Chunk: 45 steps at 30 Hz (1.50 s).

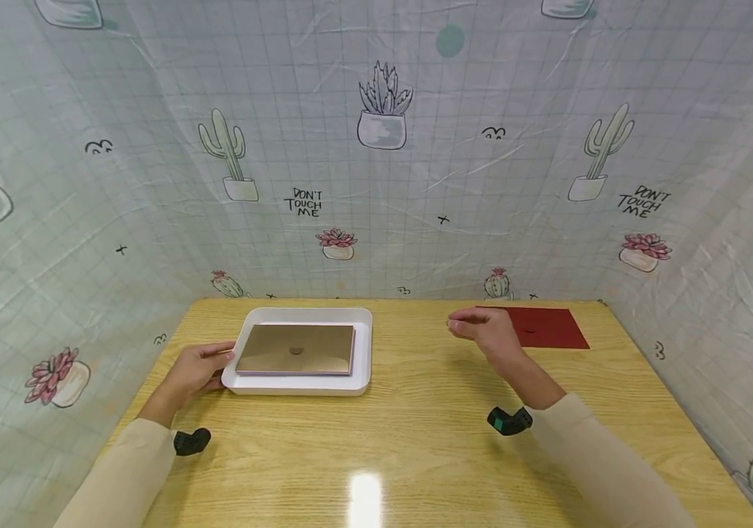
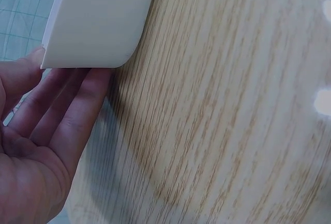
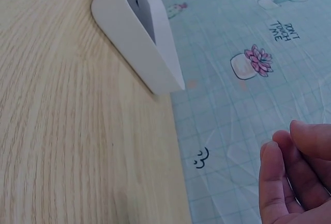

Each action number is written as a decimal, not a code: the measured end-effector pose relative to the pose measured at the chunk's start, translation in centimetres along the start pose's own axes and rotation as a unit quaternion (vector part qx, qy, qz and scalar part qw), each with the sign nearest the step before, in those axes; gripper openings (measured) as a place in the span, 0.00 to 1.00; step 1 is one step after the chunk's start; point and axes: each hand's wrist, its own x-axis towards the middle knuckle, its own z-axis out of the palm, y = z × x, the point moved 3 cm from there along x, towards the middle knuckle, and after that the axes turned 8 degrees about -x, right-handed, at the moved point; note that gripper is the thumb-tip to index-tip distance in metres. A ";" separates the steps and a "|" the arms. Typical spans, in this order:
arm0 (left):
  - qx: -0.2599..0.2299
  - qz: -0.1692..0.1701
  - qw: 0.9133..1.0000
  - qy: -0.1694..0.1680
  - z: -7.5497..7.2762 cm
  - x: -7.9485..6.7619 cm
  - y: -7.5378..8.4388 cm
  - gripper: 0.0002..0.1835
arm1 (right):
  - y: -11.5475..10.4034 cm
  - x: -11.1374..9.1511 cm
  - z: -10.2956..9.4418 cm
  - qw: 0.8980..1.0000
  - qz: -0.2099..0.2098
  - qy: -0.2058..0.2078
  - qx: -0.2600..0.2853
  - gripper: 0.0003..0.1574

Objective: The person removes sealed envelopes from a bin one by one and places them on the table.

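A white tray (image 1: 297, 390) stands at the back left of the table. In it lies a gold envelope (image 1: 297, 341) with a small notch, on top of other flat pieces whose purple edges peek out. My left hand (image 1: 198, 370) holds the tray's left end; the left wrist view shows the thumb at the rim and the fingers (image 2: 77, 105) against the outer wall. On the other side, my right hand (image 1: 488, 330) hovers above the table with loosely bent fingers and nothing in them. Just beyond it lies a red envelope (image 1: 548, 328), partly hidden by that hand.
The wooden table (image 1: 323, 440) ends at a hanging sheet (image 1: 416, 242) printed with cacti, which surrounds it at the back and sides. Black wrist devices (image 1: 510, 421) sit on both forearms. Light glares off the table's front.
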 end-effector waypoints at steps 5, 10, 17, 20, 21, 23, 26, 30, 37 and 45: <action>0.000 0.000 1.000 0.000 0.1 0.1 -0.1 0.30 | -0.1 -0.4 0.1 1.000 0.007 -0.003 -0.012 0.19; -0.004 -0.001 1.000 -0.001 0.1 0.2 -0.2 0.30 | -0.3 -0.6 0.5 1.000 0.003 -0.010 -0.004 0.20; -0.007 0.001 1.000 -0.005 0.1 0.2 -0.1 0.30 | -0.2 -0.8 0.9 1.000 -0.006 -0.023 0.009 0.17; -0.009 0.002 1.000 -0.005 0.1 0.3 -0.2 0.29 | -0.3 -0.8 1.1 1.000 -0.011 -0.026 0.007 0.17; -0.009 0.002 1.000 -0.004 0.1 0.3 -0.2 0.29 | -0.3 -0.9 1.1 1.000 -0.011 -0.026 0.004 0.17; -0.008 0.002 1.000 -0.003 0.1 0.4 -0.2 0.29 | -0.4 -0.9 1.3 1.000 -0.013 -0.027 -0.002 0.17; -0.009 0.001 1.000 -0.004 0.1 0.4 -0.2 0.30 | -0.4 -0.8 1.6 1.000 -0.010 -0.026 -0.007 0.17; -0.009 0.001 1.000 -0.004 0.0 0.5 -0.1 0.30 | -0.6 -0.6 2.0 0.999 -0.012 -0.030 -0.002 0.19; -0.009 0.004 1.000 -0.006 -0.2 0.6 0.0 0.30 | -0.8 -0.6 2.7 0.999 -0.008 -0.039 0.006 0.20; -0.007 0.000 1.000 -0.005 -0.3 0.7 0.1 0.30 | -1.0 -0.5 3.7 0.999 -0.013 -0.050 0.011 0.21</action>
